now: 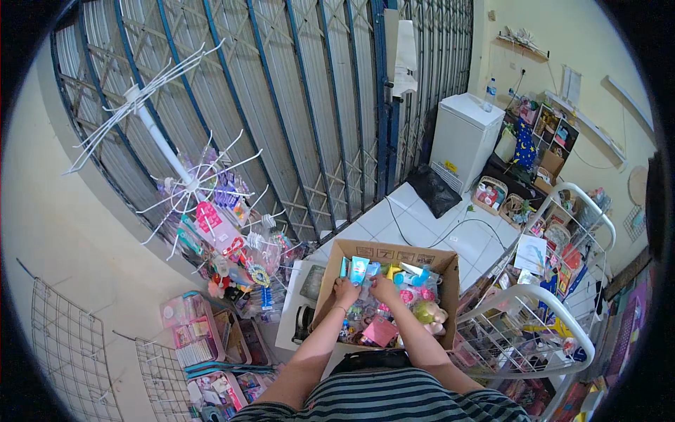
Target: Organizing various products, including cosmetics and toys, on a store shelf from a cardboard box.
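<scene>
A cardboard box (pixel 448 264) full of mixed small goods stands right before me. Inside its left part, my left hand (pixel 346 291) is at the lower end of a light-blue squeeze tube (pixel 359 270); whether the fingers grip it is hard to tell. My right hand (pixel 384 290) reaches in beside it, near another pale blue tube (pixel 373 270), its fingertips partly hidden. To the right lie a white and blue tube (pixel 414 270), a yellow item (pixel 392 271) and a plush toy (pixel 428 312). A pink packet (pixel 379 331) rests near the box's front edge.
A white rotating display rack (pixel 163 145) with hanging accessories stands at left, above pink baskets (pixel 213 337). White wire racks (pixel 527 332) with goods are at right. Behind are a folding metal gate (pixel 295 121), a white chest freezer (pixel 464 140), a black plastic bag (pixel 433 190) and a floor cable (pixel 448 235).
</scene>
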A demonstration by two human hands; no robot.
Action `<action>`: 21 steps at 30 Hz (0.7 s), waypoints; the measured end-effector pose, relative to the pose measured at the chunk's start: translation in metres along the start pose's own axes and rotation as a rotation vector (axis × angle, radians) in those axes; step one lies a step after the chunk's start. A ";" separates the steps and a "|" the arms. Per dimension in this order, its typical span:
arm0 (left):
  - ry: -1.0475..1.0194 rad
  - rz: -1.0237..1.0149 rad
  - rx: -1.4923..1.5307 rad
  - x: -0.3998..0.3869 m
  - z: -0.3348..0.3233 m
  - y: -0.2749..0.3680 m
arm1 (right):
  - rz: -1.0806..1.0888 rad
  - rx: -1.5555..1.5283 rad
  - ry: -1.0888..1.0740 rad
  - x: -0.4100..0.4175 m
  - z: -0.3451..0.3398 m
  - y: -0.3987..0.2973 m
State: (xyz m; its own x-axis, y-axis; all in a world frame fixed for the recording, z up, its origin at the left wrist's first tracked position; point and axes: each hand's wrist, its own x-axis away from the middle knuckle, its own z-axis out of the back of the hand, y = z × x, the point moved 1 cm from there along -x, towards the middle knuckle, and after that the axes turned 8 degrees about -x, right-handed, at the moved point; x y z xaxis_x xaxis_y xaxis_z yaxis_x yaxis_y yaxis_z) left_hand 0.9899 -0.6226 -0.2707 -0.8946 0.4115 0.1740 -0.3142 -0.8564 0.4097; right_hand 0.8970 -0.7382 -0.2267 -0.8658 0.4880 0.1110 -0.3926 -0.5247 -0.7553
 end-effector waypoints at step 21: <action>0.282 -0.260 0.924 0.017 0.098 -0.016 | -0.267 0.016 -0.089 -0.027 -0.101 -0.050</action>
State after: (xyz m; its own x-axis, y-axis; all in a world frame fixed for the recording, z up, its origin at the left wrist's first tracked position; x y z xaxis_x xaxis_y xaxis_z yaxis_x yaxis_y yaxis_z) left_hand 1.0108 -0.5713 -0.1862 -0.9133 0.3600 -0.1903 -0.2485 -0.1226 0.9608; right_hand 0.9714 -0.6550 -0.2570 -0.7546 0.5477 0.3613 -0.6145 -0.3970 -0.6817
